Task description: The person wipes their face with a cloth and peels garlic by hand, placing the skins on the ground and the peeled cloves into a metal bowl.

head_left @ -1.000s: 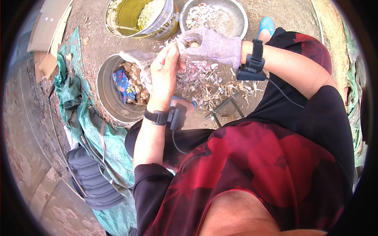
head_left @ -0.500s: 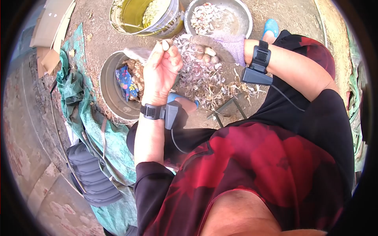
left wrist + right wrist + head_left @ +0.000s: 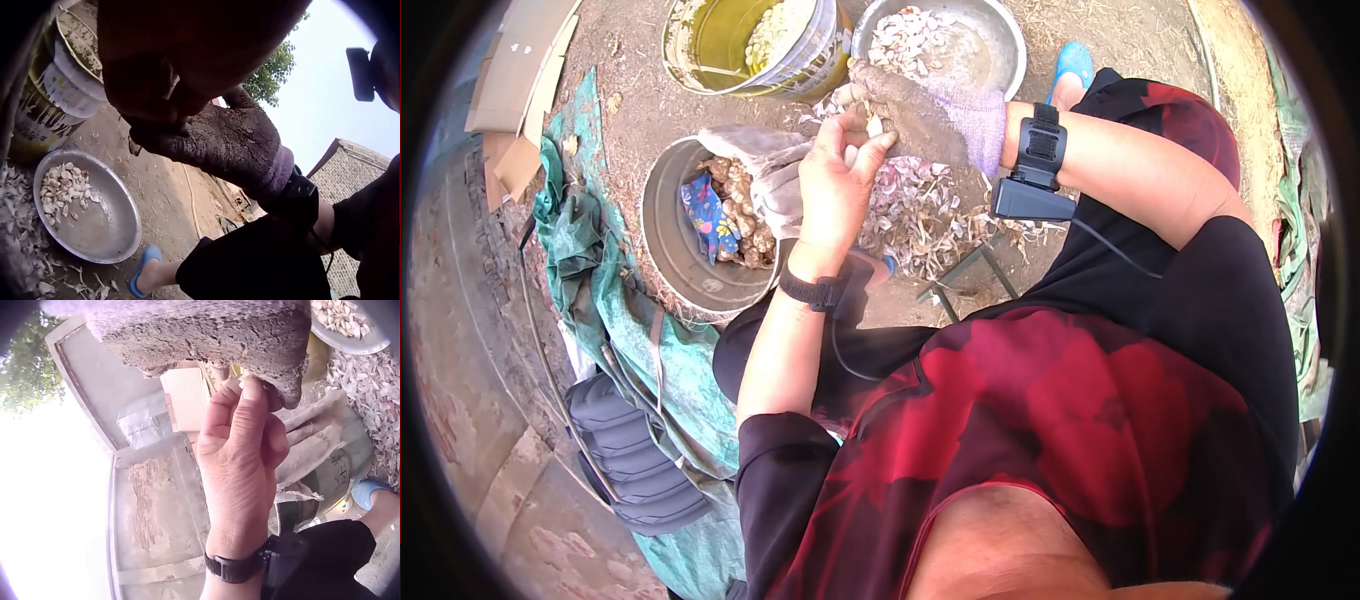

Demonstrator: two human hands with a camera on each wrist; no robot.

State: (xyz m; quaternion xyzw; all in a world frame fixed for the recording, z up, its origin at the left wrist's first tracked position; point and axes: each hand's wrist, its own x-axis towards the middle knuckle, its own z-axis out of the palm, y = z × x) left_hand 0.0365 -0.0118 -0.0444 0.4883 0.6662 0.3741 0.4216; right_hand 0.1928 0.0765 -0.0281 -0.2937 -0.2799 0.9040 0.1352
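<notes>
My bare left hand [image 3: 835, 185] pinches a pale garlic clove [image 3: 875, 127] between thumb and fingers. Against it works my right hand [image 3: 935, 115] in a lilac knit glove, soiled brown over the palm and fingers; its fingertips meet the clove's top end. In the left wrist view the soiled glove [image 3: 219, 140] sits right at the left fingers, its thumb raised. The right wrist view has the left thumb and forefinger [image 3: 248, 403] pressed together beneath the glove. The inside of the gloved palm is hidden. Below both hands lies a heap of garlic skins [image 3: 910, 205].
A metal basin [image 3: 1010, 50] with unpeeled cloves stands beyond the hands. Left of it is a yellow bucket [image 3: 690, 40] of peeled cloves. A round tub [image 3: 662, 215] with garlic bulbs, a floral cloth [image 3: 708, 215] and a sack [image 3: 765, 165] stands by the left knee.
Half a second ago my hands were apart, the gloved palm turned up with several cloves in it. They have since come together at the clove my left hand pinches, and the glove has turned over.
</notes>
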